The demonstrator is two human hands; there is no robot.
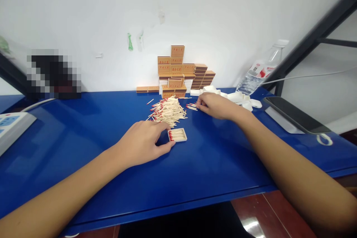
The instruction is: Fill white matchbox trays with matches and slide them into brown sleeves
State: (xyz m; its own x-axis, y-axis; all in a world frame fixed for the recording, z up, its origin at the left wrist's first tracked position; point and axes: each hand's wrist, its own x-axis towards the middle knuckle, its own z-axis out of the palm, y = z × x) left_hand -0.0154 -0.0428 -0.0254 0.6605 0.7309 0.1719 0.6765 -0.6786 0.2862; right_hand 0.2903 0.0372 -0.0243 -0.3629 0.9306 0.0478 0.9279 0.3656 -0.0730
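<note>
My left hand [147, 139] rests on the blue table with thumb and forefinger closed on the left end of a small white matchbox tray [182, 141]. Red-headed matches [177, 134] lie side by side in that tray. Behind it spreads a loose heap of matches [170, 109]. To the right of the heap, my right hand [214, 105] has its fingertips pinched at the plain ends of several matches [192, 106], whose red heads point left. The curled fingers partly hide those ends.
Orange-brown matchboxes [176, 68] are stacked against the wall. White empty trays [234, 97] lie behind my right hand. A water bottle [262, 68] leans at the back right, near a phone [295, 113]. A white power strip [16, 128] sits at the left.
</note>
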